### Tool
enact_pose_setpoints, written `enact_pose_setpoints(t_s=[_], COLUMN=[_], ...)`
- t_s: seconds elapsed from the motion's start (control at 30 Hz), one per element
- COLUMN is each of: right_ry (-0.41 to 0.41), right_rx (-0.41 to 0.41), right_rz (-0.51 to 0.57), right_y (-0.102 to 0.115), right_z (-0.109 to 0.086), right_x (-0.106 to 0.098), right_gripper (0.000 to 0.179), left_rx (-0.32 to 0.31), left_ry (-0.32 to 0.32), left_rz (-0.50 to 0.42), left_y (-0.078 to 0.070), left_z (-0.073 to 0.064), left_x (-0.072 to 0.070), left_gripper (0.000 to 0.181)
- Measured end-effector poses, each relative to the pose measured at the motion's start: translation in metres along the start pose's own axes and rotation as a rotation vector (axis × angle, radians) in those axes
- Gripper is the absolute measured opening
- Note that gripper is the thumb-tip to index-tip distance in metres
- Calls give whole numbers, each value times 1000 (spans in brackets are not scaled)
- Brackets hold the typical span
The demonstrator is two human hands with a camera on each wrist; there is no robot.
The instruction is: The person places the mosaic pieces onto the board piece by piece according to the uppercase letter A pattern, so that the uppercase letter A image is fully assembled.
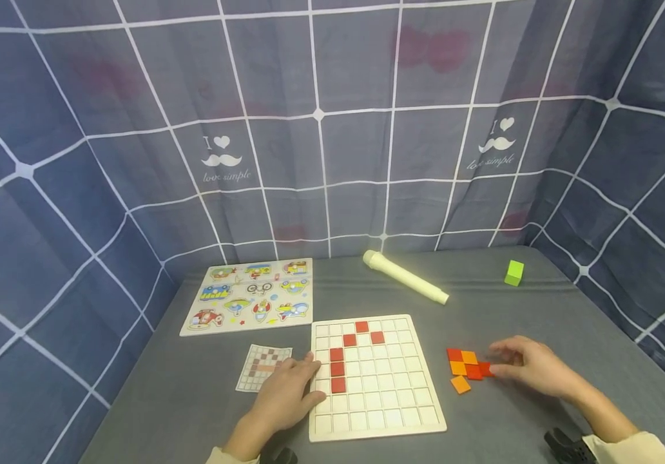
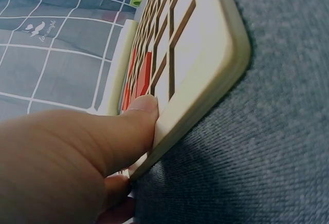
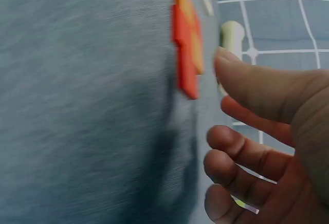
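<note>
A pale wooden grid board (image 1: 381,386) lies flat, with several red square tiles (image 1: 337,369) in its left and upper cells. My left hand (image 1: 286,394) rests at its left edge; the left wrist view shows the thumb (image 2: 136,118) straight, pressing on the board's border. To the right of the board lies a cluster of red and orange tiles, with one orange tile (image 1: 461,385) slightly apart. My right hand (image 1: 532,368) hovers beside the rightmost red tile (image 1: 486,369), fingers loosely bent. In the right wrist view, a gap separates the thumb from the red tiles (image 3: 186,70).
A printed pattern card (image 1: 257,366) lies left of the board, partly under my left hand. Behind it is a vehicle picture puzzle (image 1: 251,299). A pale yellow toy microphone-shaped stick (image 1: 404,277) and a green block (image 1: 514,273) lie farther back, before a checked curtain (image 1: 356,148).
</note>
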State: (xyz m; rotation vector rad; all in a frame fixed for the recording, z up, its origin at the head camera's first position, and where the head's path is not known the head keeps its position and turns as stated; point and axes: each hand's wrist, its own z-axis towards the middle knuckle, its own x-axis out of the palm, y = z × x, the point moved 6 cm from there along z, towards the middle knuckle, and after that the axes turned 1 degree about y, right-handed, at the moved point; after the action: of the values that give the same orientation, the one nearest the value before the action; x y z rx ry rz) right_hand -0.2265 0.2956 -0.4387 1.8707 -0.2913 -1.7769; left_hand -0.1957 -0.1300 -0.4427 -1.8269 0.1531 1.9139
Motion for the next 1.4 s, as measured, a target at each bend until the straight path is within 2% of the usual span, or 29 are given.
enact_pose_setpoints(t_s=[0.17, 0.47, 0.7, 1.0, 1.4], right_ry=[12, -31, -25, -18, -83], right_rx=[-64, -59, -66, -32, -82], right_rz=[-49, -89, -83, -93, -91], right_y=[-2, -2, -1, -1, 2], right_z=[-6, -5, -4, -3, -6], right_x=[9, 10, 13, 14, 16], right_gripper=[51, 42, 36, 28, 24], left_rx=[5, -3, -4, -4, -12], left_ry=[-3, -7, -15, -11, 4], left_rz=[-5, -11, 3, 2, -4], left_y=[0, 0, 0, 0, 0], left_z=[-2, -2, -2, -1, 1], left_x=[2, 4, 3, 2, 0], left_gripper=[54, 54, 54, 54, 54])
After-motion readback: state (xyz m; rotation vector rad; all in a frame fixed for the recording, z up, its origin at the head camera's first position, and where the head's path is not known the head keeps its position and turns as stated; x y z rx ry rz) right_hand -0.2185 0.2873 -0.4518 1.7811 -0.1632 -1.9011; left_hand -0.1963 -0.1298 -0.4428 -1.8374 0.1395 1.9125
